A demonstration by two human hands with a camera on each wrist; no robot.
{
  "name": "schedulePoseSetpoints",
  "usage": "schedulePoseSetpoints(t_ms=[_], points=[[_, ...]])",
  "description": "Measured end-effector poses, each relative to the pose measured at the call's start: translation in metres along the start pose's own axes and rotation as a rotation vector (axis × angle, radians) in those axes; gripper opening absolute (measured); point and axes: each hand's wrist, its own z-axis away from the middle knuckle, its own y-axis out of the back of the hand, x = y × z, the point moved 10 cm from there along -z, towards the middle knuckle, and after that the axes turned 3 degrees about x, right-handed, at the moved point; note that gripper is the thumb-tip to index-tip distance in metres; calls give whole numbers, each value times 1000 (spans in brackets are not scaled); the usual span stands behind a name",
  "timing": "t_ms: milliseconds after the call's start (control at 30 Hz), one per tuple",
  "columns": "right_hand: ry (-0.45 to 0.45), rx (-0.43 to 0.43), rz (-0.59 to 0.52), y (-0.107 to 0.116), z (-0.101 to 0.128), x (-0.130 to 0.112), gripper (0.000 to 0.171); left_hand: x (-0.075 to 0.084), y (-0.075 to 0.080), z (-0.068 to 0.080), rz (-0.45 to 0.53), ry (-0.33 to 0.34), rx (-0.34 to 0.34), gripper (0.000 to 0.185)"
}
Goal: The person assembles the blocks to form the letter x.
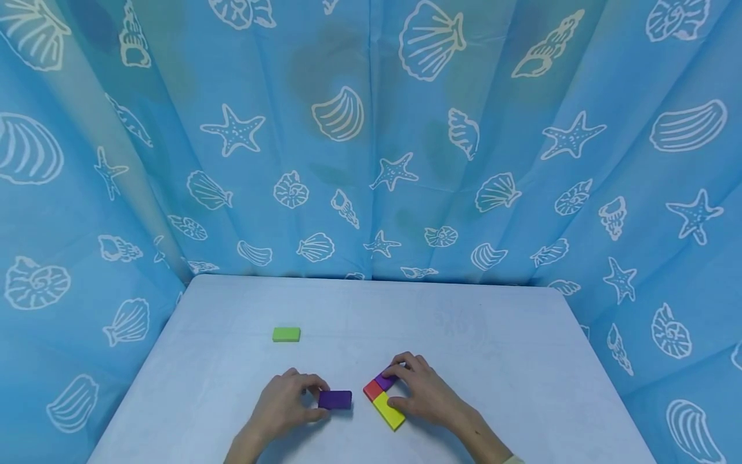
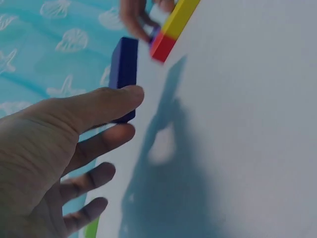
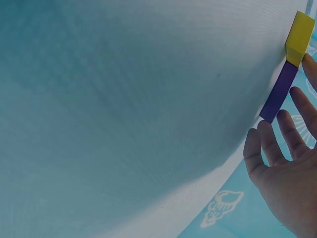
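My left hand (image 1: 284, 403) pinches a dark purple block (image 1: 335, 400) between thumb and fingers, and a shadow in the left wrist view suggests it is held above the table. Right of it, a red block (image 1: 373, 390), a yellow block (image 1: 389, 411) and a second purple block (image 1: 386, 381) touch in an angled shape, red at the corner. Over this group my right hand (image 1: 429, 390) has its fingers bent round the second purple block, with the thumb at the yellow one's side. The right wrist view shows the yellow block (image 3: 299, 38) and purple block (image 3: 279, 91) beside those fingertips.
A light green block (image 1: 286, 334) lies apart on the white table (image 1: 493, 335), farther back and to the left. Blue curtains (image 1: 371, 161) printed with shells and starfish hang behind the table and along both sides.
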Motion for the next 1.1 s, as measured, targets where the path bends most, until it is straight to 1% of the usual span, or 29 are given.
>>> schedulePoseSetpoints(t_ms=[200,400,533,733,867,1100], points=[[11,6,-5,2,1,-1,41,14,-11,-1,2,48,-13,35],[12,10,-7,1,0,-2,42,23,-21,-2,-40,44,0,35],[2,8,-3,0,0,-1,42,24,-30,-3,-47,66,-15,39],[1,14,7,1,0,0,43,22,-43,-5,-54,131,-68,43],[4,16,9,1,1,0,43,23,-44,-5,-63,139,-69,44],[-2,13,3,1,0,1,43,25,-43,-5,-77,114,-44,46]])
